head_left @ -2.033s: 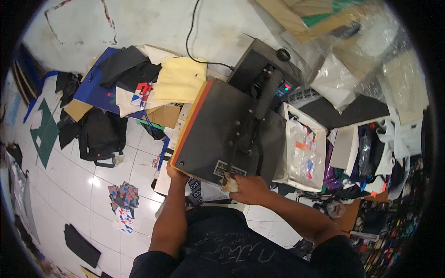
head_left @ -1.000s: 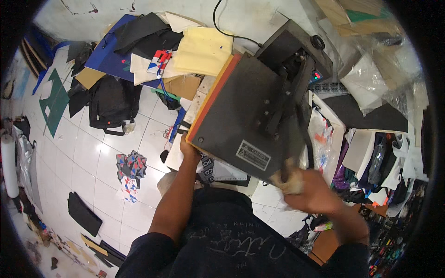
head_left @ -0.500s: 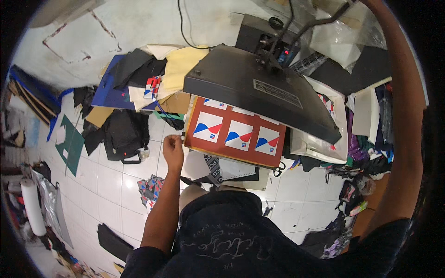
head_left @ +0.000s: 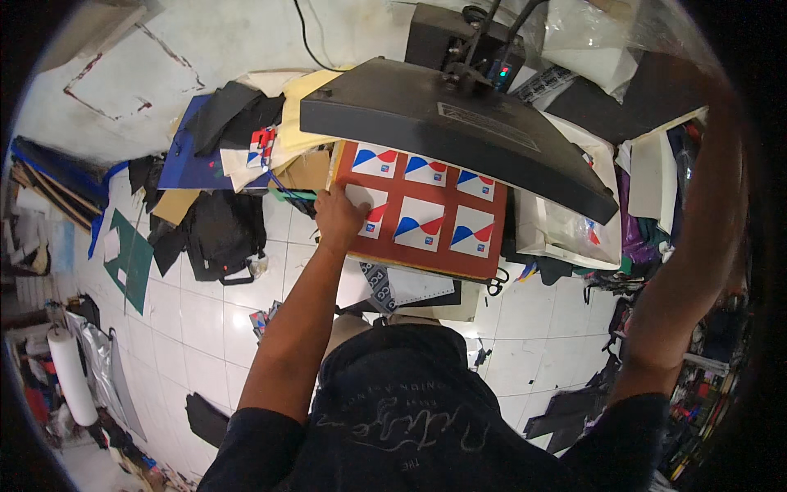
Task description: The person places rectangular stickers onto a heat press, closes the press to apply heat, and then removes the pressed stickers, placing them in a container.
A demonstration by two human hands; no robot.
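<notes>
My left hand (head_left: 341, 217) reaches over the left edge of a reddish-brown heat press bed (head_left: 385, 246). Its fingers look apart, and the thumb side overlaps a white patterned piece (head_left: 375, 220) at the bed's near left; whether it grips the piece is unclear. Several such white pieces with blue and red shapes, such as the near middle one (head_left: 419, 222), lie in two rows. Above them hangs the tilted dark upper plate (head_left: 426, 107) of the press. My right hand (head_left: 711, 86) is raised at the far right, dark and smeared, its fingers hidden.
A control box with lights (head_left: 502, 75) sits behind the press. Right of it stands a white box (head_left: 566, 238) with plastic inside. Scissors (head_left: 497, 284) lie by the bed's near right corner. Black cloth (head_left: 225, 238) and a green cutting mat (head_left: 131, 262) are on the left.
My left hand has moved up and right onto the bed's edge. My right hand has left the press handle area. More of the far row of pieces shows now.
</notes>
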